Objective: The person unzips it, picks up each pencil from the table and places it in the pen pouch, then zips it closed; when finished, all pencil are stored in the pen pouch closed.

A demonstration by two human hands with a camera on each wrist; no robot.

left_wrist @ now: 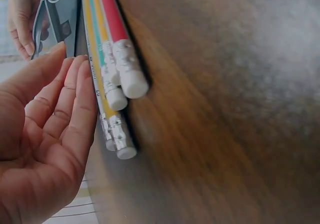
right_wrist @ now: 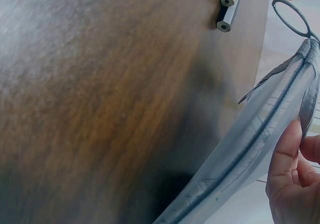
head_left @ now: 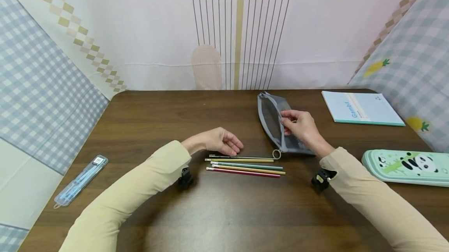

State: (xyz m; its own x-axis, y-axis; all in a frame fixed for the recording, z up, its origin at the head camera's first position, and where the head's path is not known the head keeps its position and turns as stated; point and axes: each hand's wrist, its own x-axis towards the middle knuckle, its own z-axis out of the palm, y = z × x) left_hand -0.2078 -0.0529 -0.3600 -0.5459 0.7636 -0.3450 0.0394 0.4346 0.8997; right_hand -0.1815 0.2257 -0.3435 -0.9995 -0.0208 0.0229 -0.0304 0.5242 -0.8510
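Observation:
Several pencils lie side by side on the table, among them a red pencil (head_left: 242,172), a teal pencil (head_left: 250,165) and a yellow pencil (head_left: 238,160), with their white erasers toward the left. Just behind their eraser ends hovers my left hand (head_left: 224,141), fingers loosely bent and nothing between them. A grey mesh zip pouch (head_left: 298,144) stands at the right with its mouth spread apart. My right hand (head_left: 299,125) pinches the near edge of that mouth between thumb and fingers. A ring pull (right_wrist: 291,17) hangs from the zip's end, close to the pencils.
At the left edge lies a clear blue plastic case (head_left: 82,180). A light blue notebook (head_left: 363,107) rests at the back right, and a green panda pencil case (head_left: 408,167) sits in front of it. A patterned cloth (head_left: 158,29) hangs behind the table.

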